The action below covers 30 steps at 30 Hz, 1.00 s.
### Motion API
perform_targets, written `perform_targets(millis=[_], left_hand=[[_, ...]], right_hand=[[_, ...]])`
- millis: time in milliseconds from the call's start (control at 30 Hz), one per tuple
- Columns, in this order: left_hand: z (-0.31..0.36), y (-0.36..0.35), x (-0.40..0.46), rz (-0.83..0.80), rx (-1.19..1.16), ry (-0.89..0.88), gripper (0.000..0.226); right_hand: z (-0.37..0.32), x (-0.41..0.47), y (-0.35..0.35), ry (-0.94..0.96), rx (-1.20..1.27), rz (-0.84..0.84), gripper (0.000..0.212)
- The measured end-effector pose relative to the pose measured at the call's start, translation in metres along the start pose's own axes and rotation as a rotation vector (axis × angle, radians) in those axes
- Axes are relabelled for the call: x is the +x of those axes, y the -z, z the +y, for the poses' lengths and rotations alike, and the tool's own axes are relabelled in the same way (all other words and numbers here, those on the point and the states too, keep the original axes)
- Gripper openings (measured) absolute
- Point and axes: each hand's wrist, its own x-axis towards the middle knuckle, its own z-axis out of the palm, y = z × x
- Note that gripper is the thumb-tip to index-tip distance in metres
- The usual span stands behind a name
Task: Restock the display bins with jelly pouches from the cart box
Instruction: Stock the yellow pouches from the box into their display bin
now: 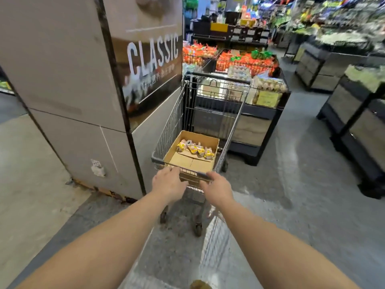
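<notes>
A wire shopping cart (173, 126) stands in front of me on the shop floor. Inside it lies an open cardboard box (193, 161) with several yellow jelly pouches (195, 149) along its far side. My left hand (167, 182) grips the cart's handle bar at its left end. My right hand (217, 189) grips the same bar at its right end. Beyond the cart stands a dark display stand (250, 113) with wire bins of orange and green packets (245, 61).
A large grey pillar (68, 90) with a "CLASSIC" sign is close on the cart's left. Dark produce stands (354, 113) line the right side. An open grey floor aisle (295, 163) runs between the two display rows.
</notes>
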Motion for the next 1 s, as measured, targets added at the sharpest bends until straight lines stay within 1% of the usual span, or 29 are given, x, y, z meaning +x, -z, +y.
perform_targets(millis=[133,267,433,533,600,733,867,1000], left_hand=[[0.019,-0.004,0.094,-0.033,-0.027,0.066,0.056],[0.034,-0.002,0.179,-0.057,-0.06,0.12,0.06],[0.02,-0.009,0.278,-0.105,-0.142,0.229,0.061],[0.011,-0.021,0.349,-0.144,-0.207,0.284,0.064],[0.009,-0.031,0.397,-0.169,-0.26,0.297,0.064],[0.006,-0.045,0.48,-0.263,-0.352,0.35,0.062],[-0.001,-0.066,0.55,-0.348,-0.343,0.374,0.064],[-0.006,-0.099,0.598,-0.444,-0.376,0.43,0.06]], right_hand=[[0.003,0.101,0.013,-0.015,-0.004,-0.074,0.049],[0.0,0.2,0.03,-0.013,-0.08,-0.099,0.05],[-0.011,0.292,0.013,-0.054,-0.065,-0.189,0.05],[-0.014,0.356,-0.004,-0.089,-0.062,-0.208,0.052],[-0.012,0.399,-0.014,-0.124,-0.045,-0.198,0.052],[-0.011,0.476,-0.027,-0.26,-0.012,-0.202,0.05],[-0.002,0.543,-0.051,-0.374,0.034,-0.188,0.046],[0.02,0.585,-0.081,-0.46,0.066,-0.191,0.047]])
